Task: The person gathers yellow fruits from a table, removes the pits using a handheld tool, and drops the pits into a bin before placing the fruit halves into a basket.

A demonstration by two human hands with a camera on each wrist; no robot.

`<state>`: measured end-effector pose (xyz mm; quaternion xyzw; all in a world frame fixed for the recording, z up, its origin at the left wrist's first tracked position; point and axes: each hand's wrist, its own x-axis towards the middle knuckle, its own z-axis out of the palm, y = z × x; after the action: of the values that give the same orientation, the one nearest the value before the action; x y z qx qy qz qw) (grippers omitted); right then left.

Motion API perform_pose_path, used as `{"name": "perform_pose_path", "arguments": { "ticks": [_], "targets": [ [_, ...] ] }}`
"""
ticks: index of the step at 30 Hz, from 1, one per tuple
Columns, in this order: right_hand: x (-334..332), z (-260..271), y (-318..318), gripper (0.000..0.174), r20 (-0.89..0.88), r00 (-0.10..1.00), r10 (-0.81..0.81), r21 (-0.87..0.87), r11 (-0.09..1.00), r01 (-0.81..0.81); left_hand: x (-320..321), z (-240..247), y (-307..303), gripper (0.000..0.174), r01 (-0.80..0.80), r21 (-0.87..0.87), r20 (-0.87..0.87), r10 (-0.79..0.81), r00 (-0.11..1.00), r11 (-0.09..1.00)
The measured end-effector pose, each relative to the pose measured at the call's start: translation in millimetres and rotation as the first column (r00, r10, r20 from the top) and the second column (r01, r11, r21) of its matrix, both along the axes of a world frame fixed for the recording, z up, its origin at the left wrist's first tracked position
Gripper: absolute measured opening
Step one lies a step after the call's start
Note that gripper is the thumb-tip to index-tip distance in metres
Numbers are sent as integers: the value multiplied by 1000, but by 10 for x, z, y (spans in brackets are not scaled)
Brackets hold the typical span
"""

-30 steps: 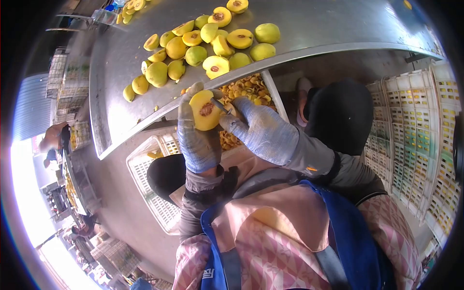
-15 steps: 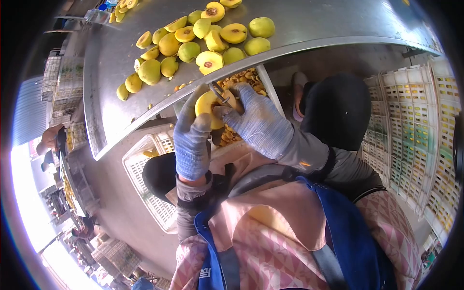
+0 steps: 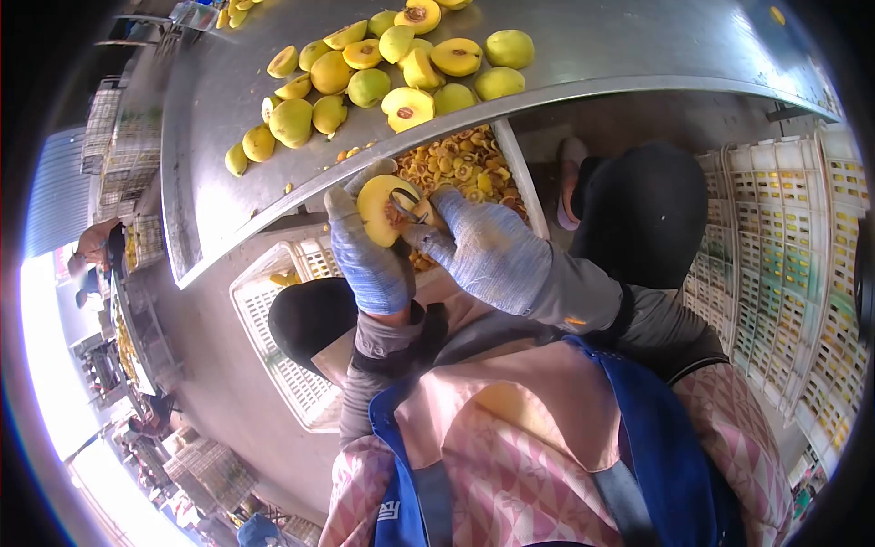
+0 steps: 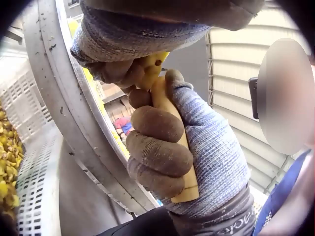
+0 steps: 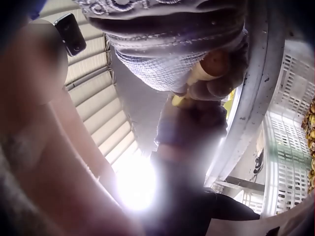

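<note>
In the head view the gloved left hand [image 3: 369, 264] holds a halved yellow fruit [image 3: 374, 202], its cut face and brown pit area showing. The gloved right hand [image 3: 501, 255] grips a tool whose curved metal blade [image 3: 406, 206] lies against the cut face beside the pit. In the left wrist view, right-hand fingers curl round the tool's wooden handle [image 4: 189, 191], while the left hand [image 4: 133, 44] is above with the fruit [image 4: 151, 71]. The right wrist view shows the handle end [image 5: 214, 65] in the right hand [image 5: 162, 54]; the blade is hidden there.
Whole and halved yellow fruits [image 3: 292, 123] lie on the metal table [image 3: 583, 55]. Below its edge, a container holds many small cut pieces [image 3: 469, 164]. A white crate [image 3: 292, 374] stands on the floor at left, with stacked crates [image 3: 775, 237] at right.
The fruit's cut face has turned back up toward the head view after being tilted half a second ago. The blade has shifted from the fruit's edge onto the face near the pit.
</note>
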<state>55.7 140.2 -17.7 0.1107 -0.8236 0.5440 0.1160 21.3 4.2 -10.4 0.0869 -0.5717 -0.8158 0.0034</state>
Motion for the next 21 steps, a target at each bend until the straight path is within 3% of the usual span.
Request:
{"name": "perform_pose_path", "arguments": {
  "ticks": [4, 9, 14, 16, 18, 20, 21],
  "targets": [
    [15, 35, 12, 31, 66, 997, 26, 29, 999, -28, 15, 48, 51, 63, -62, -234, -82, 44, 996, 970],
    [39, -12, 24, 31, 45, 998, 40, 43, 998, -42, -8, 72, 5, 64, -2, -239, -50, -11, 999, 971],
    [27, 10, 59, 34, 109, 982, 152, -8, 988, -152, -35, 143, -53, 66, 66, -272, -5, -70, 998, 960],
    [45, 62, 72, 34, 134, 976, 172, 25, 984, -177, -77, 161, -129, 69, 224, -301, 96, -204, 974, 927],
    [55, 57, 64, 34, 160, 968, 192, 56, 978, -203, -111, 179, -139, 72, 261, -271, 156, -225, 962, 926],
    [50, 2, 46, 34, 258, 942, 217, -57, 976, -209, -122, 208, -126, 74, 301, -238, 214, -252, 944, 923],
    [51, 15, 47, 34, 257, 942, 215, -56, 977, -207, -106, 221, -100, 75, 287, -104, 197, -263, 944, 952]
  ]
}}
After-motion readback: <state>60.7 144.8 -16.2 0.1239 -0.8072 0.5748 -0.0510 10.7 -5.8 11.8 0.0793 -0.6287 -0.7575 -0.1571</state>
